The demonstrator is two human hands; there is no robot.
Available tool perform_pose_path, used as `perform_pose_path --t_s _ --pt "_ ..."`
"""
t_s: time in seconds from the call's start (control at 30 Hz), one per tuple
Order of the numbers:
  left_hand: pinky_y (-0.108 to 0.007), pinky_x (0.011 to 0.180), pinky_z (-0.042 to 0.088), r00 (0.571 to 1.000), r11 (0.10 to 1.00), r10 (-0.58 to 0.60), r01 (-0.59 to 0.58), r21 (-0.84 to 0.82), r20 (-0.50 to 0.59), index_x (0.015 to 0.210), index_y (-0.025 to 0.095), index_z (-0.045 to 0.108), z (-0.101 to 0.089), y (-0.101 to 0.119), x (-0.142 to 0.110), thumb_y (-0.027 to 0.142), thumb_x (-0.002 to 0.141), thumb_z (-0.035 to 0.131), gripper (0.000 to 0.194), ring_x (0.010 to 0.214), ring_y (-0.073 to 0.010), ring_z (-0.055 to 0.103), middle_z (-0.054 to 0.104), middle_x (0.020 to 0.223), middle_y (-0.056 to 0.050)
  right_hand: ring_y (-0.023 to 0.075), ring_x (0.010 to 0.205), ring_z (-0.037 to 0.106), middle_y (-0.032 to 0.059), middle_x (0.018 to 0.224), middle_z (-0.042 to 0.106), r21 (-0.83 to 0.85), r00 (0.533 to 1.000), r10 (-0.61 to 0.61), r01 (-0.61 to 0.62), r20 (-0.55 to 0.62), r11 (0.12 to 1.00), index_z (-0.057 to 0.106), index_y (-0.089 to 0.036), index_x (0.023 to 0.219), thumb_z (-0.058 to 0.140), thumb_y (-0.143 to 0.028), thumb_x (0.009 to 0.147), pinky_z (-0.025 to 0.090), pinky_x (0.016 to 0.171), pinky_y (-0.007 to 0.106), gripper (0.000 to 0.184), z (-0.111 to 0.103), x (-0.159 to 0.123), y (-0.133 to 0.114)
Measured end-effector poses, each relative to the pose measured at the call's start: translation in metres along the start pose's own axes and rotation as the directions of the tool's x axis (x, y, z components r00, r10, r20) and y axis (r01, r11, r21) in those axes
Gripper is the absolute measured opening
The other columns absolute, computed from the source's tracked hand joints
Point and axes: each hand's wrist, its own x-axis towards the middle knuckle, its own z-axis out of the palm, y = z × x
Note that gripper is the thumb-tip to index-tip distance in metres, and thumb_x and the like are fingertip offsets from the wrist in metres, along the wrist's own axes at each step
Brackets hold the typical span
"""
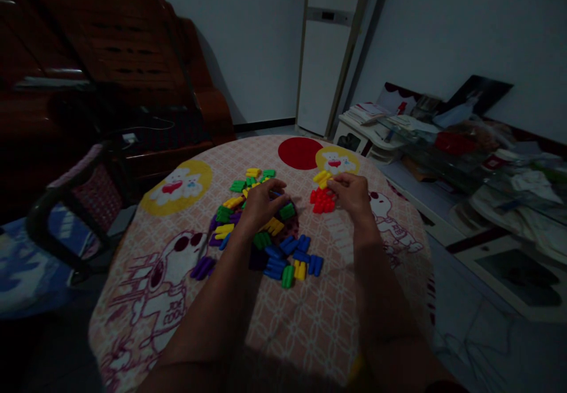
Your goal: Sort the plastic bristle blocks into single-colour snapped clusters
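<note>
Colourful plastic building blocks (275,252) in blue, green, yellow and purple lie in a loose heap on the round table. Over the upper part of this heap is my left hand (264,203), its thumb and fingers curved and apart, with nothing visible between them. My right hand (353,193) pinches a yellow block (322,179) between thumb and fingertips. Just below it, close to my right fingertips, sits a small cluster of red blocks (323,200). Whether the yellow block touches the red ones I cannot tell. My left hand and forearm hide part of the heap.
A patterned cloth (323,298) covers the table. To the left stand a chair (73,204) and a wooden sofa (133,56). A cluttered low cabinet (443,204) runs along the right wall, and a tall white appliance (328,68) stands in the far corner.
</note>
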Motion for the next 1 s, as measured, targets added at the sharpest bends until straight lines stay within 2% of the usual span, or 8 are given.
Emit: perform_pose_path --t_s 0.07,0.13,0.23,0.33,0.4,0.63,0.9,1.0 --pt "-0.032 0.076 0.051 0.999 0.994 -0.047 0.045 0.095 0.013 0.101 0.017 0.072 -0.011 -0.007 0.001 0.034 0.079 0.068 0.028 0.084 -0.0221 0.068 0.076 0.094 -0.007 0.0193 0.063 0.068 0.0059 0.076 0.073 -0.07 0.98 0.016 -0.031 -0.197 0.997 0.072 -0.015 0.09 0.064 -0.039 0.075 0.053 0.055 0.029 0.03 -0.022 0.01 0.013" --pt "-0.031 0.072 0.048 0.994 0.979 -0.095 0.086 0.183 0.045 0.094 0.017 0.074 -0.02 -0.014 0.001 0.033 0.078 0.067 0.024 0.08 -0.0224 0.067 0.075 0.086 -0.006 0.0206 0.067 0.068 0.0078 0.079 0.073 -0.22 0.919 -0.02 -0.074 -0.394 0.973 0.072 -0.014 0.09 0.062 -0.035 0.077 0.053 0.059 0.031 0.027 -0.045 0.017 0.026" --pt "-0.031 0.067 0.045 0.987 0.958 -0.117 0.083 0.276 0.108 0.086 0.017 0.076 -0.028 -0.02 0.001 0.033 0.077 0.067 0.02 0.075 -0.0225 0.066 0.073 0.078 -0.006 0.0238 0.077 0.068 0.0128 0.086 0.074 -0.487 0.848 -0.131 -0.162 -0.513 0.858 0.073 -0.013 0.088 0.059 -0.029 0.079 0.052 0.073 0.036 0.023 -0.07 0.019 0.042" --pt "-0.03 0.065 0.043 0.987 0.953 -0.096 0.053 0.298 0.131 0.085 0.018 0.077 -0.029 -0.021 0.001 0.035 0.076 0.066 0.022 0.074 -0.0221 0.065 0.074 0.077 -0.006 0.0262 0.081 0.065 0.0162 0.088 0.074 -0.624 0.85 -0.148 -0.242 -0.506 0.743 0.074 -0.013 0.086 0.057 -0.027 0.08 0.049 0.079 0.038 0.023 -0.079 0.016 0.057" --pt "-0.03 0.064 0.043 0.987 0.952 -0.087 0.044 0.303 0.132 0.085 0.019 0.077 -0.029 -0.02 0.001 0.036 0.075 0.066 0.023 0.074 -0.0216 0.065 0.074 0.078 -0.006 0.0261 0.082 0.064 0.0161 0.088 0.074 -0.659 0.867 -0.138 -0.251 -0.479 0.709 0.075 -0.014 0.086 0.055 -0.026 0.079 0.047 0.079 0.037 0.024 -0.078 0.015 0.065" --pt "-0.029 0.062 0.042 0.974 0.947 -0.118 0.053 0.316 0.192 0.072 0.021 0.075 -0.032 -0.024 0.001 0.033 0.071 0.066 0.014 0.068 -0.0209 0.064 0.073 0.069 -0.003 0.0245 0.082 0.065 0.0155 0.091 0.076 -0.716 0.915 -0.103 -0.231 -0.391 0.659 0.078 -0.014 0.088 0.055 -0.027 0.079 0.045 0.075 0.032 0.028 -0.069 0.02 0.078" --pt "-0.03 0.064 0.044 0.97 0.922 -0.175 0.101 0.374 0.169 0.083 0.02 0.077 -0.042 -0.03 -0.001 0.03 0.072 0.064 0.02 0.075 -0.0236 0.067 0.075 0.077 -0.005 0.0247 0.082 0.065 0.0163 0.089 0.076 -0.747 0.94 -0.082 -0.209 -0.332 0.632 0.08 -0.014 0.088 0.051 -0.028 0.083 0.044 0.073 0.032 0.033 -0.07 0.02 0.077" --pt "-0.03 0.066 0.044 0.968 0.913 -0.199 0.126 0.387 0.154 0.083 0.02 0.078 -0.048 -0.029 -0.002 0.025 0.071 0.064 0.019 0.075 -0.0232 0.067 0.076 0.078 -0.005 0.0258 0.082 0.065 0.0175 0.091 0.076 -0.751 0.934 -0.099 -0.21 -0.344 0.626 0.08 -0.012 0.091 0.048 -0.028 0.084 0.044 0.075 0.033 0.036 -0.069 0.019 0.077"
